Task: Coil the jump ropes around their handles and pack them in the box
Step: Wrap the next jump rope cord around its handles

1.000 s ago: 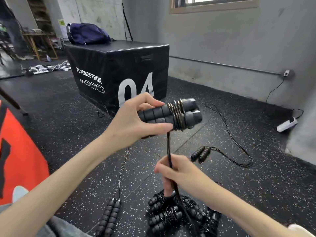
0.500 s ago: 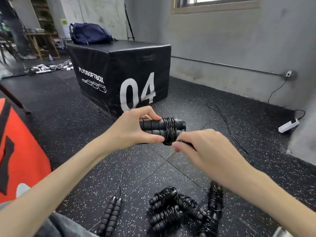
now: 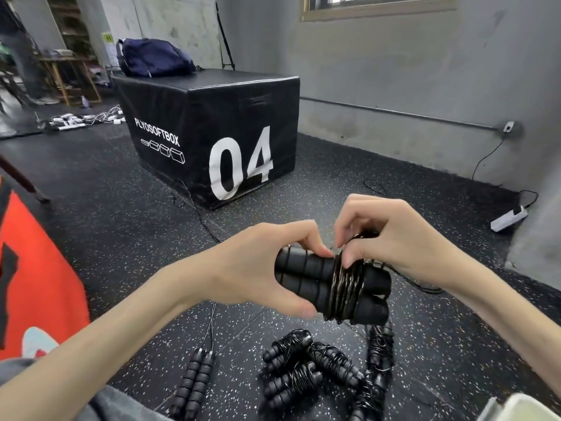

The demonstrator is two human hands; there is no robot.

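Observation:
My left hand (image 3: 258, 268) grips a pair of black ribbed jump rope handles (image 3: 309, 278) held side by side, with several turns of thin black rope coiled round them (image 3: 347, 288). My right hand (image 3: 391, 238) pinches the rope right at the coil, over the handles' far end. On the floor below lies a heap of coiled jump ropes (image 3: 306, 366). Another pair of handles (image 3: 194, 381) lies to the left, its rope (image 3: 209, 326) uncoiled and trailing away. A pale corner, maybe the box (image 3: 522, 408), shows at the bottom right.
A black plyo box marked 04 (image 3: 212, 132) stands ahead with a blue bag (image 3: 151, 59) on top. A white power strip (image 3: 508, 218) and cables lie by the grey wall at right. A red and black object (image 3: 33, 268) is at left.
My right hand came up from the hanging rope below and now pinches it at the coil. Both hands and the handles have dropped lower and nearer to me, and more turns are on.

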